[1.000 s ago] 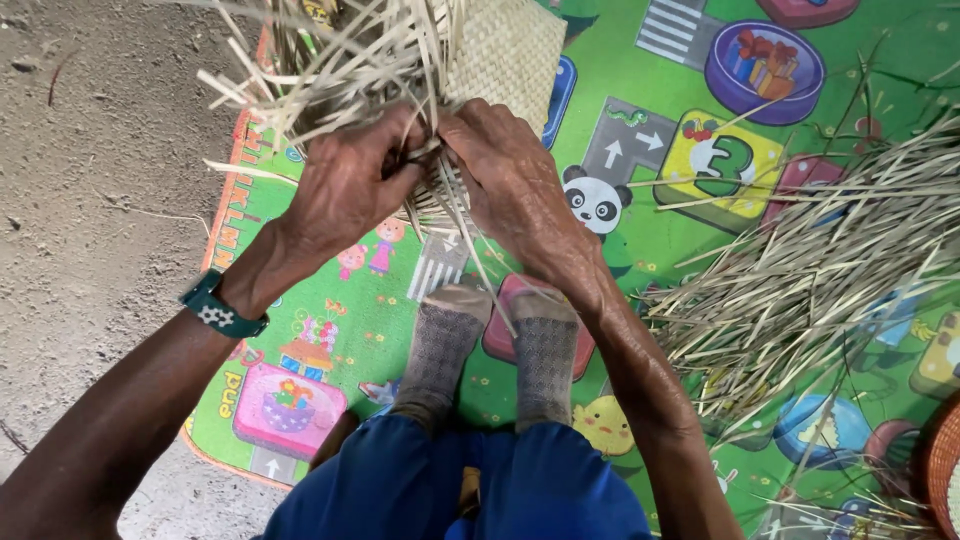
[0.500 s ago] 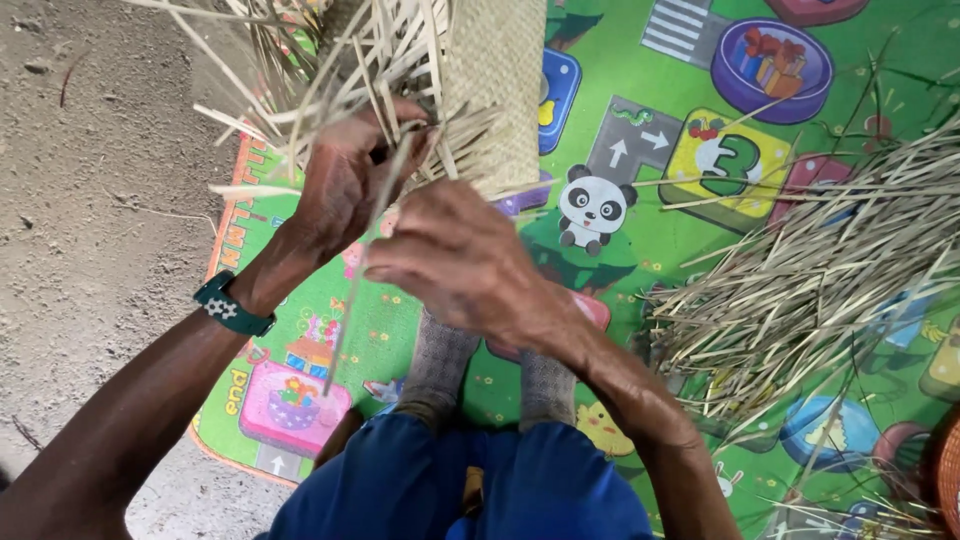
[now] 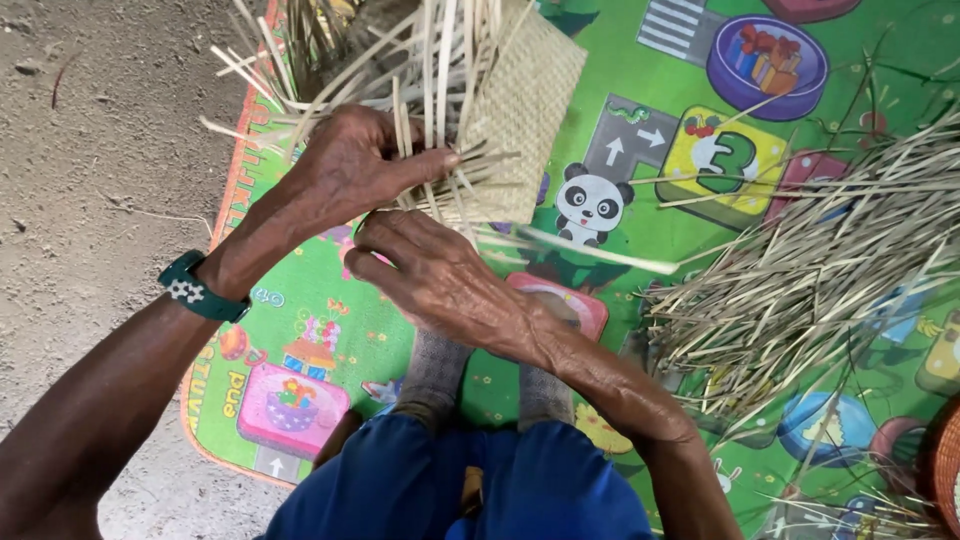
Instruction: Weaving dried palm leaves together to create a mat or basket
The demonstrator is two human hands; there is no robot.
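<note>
- The left hand presses on the loose pale straw strips that fan out from a half-woven flat straw mat piece, thumb stretched across them and fingers curled over the strands, so it grasps the weave.
- The right hand sits just below the left, fingers curled at the lower edge of the weave; it appears to pinch one long pale strip that runs out to the right, though the grip itself is hidden behind the knuckles.
- The woven piece is held up over the far left part of the colourful green children's play mat, near the mat's far edge, its finished woven panel to the right and the unwoven ends spraying left and upward.
- A dark green wristband sits on the left wrist, over the mat's left edge.
- A big loose heap of dry straw strips lies on the right side of the mat, well apart from the hands.
- Two feet in grey patterned socks rest on the mat beneath the right hand, with blue trousers at the near edge.
- Bare sandy ground lies left of the mat.
- A reddish woven basket rim shows at the near right corner.
</note>
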